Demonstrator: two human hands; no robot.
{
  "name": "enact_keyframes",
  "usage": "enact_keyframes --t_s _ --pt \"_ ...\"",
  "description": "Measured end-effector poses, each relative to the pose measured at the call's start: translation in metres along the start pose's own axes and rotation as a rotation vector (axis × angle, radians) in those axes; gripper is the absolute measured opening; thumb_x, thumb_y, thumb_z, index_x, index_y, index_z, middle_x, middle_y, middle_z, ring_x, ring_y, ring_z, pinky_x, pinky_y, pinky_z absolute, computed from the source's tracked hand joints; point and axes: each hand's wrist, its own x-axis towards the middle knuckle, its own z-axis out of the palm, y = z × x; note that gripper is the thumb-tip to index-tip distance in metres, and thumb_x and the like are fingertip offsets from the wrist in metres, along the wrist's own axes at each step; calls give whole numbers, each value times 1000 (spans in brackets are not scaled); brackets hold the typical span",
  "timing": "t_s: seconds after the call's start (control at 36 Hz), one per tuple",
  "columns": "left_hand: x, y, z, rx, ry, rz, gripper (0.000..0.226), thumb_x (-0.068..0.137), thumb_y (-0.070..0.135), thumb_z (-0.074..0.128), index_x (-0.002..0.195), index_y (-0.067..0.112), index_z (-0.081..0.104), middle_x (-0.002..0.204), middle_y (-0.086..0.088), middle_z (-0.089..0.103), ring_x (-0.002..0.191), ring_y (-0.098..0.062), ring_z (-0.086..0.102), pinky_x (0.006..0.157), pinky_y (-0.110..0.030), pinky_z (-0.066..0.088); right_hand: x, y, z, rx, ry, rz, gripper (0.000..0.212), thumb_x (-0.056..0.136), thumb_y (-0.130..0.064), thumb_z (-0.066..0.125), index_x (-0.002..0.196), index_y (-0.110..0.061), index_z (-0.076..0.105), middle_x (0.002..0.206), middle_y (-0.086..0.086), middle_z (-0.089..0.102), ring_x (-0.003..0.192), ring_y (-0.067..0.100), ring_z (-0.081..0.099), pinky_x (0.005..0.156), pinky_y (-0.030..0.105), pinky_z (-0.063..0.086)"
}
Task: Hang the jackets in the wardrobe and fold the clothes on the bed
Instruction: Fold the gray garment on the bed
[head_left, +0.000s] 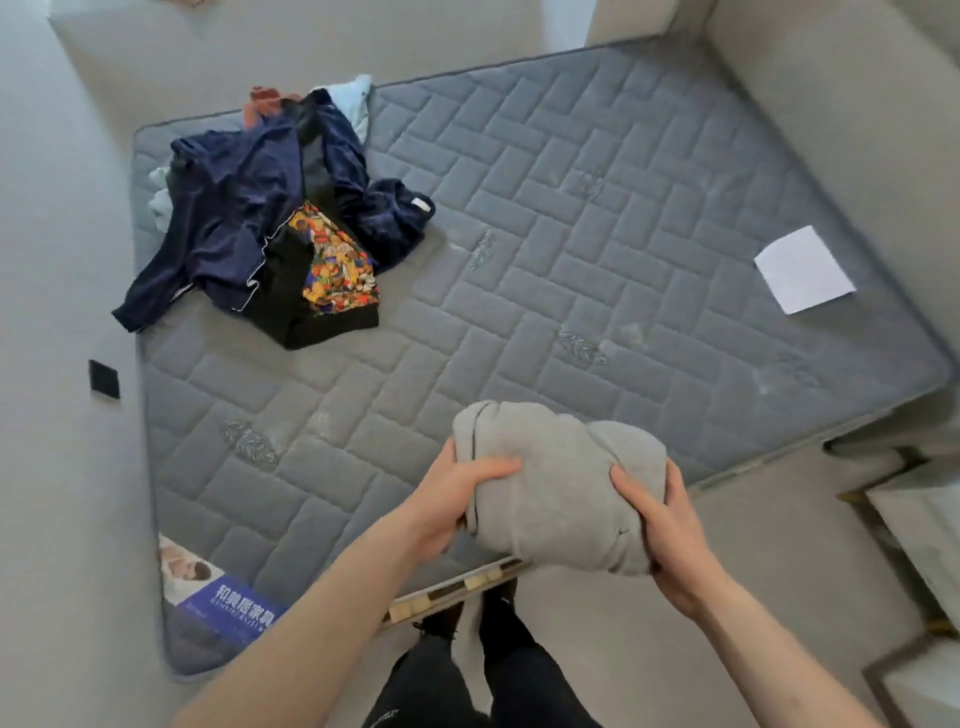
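Holding a folded grey top (558, 488) over the near edge of the bed (571, 234), left hand (457, 499) and right hand (660, 519) both clamped on its ends; I'd set it down flat so the fold keeps; unfolded pile (270, 218) waits far-left.

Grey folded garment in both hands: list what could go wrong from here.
1. The grey folded garment is held near the mattress edge, partly over the floor; the left hand and right hand grip only its sides, so it may sag and unfold, or drop to the floor.
2. Set down near the loose pile of clothes, it could get mixed in.
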Motion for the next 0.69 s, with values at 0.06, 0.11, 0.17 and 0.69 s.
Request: enact_keyframes --t_s 0.06,0.11,0.17,0.69 --pt "-5 10 15 91 -13 48 73 76 19 85 141 21 51 127 2 71 116 -16 68 103 -42 53 -19 -8 -12 -9 71 -33 58 84 -27 80 135 -25 53 128 -7 67 114 10 67 98 36 53" --pt "-10 18 30 165 -53 95 62 85 14 80 140 19 52 128 1 70 116 -14 67 103 -39 53 -37 -11 -24 -5 144 -61 58 83 -28 81 134 -24 53 126 -7 68 110 7 67 90 29 53" --pt "-18 22 44 213 -93 126 54 88 15 76 138 21 54 126 2 71 113 -11 69 95 -31 56 -54 -11 -34 27 202 -83 60 82 -29 82 134 -24 53 126 -7 67 109 7 68 88 27 53" --pt "-68 -9 321 680 -651 323 57 83 50 70 136 34 57 121 18 71 109 2 67 88 -23 51 -207 29 -243 396 792 -296 52 83 -33 84 128 -31 58 115 -16 73 100 -2 69 79 18 53"
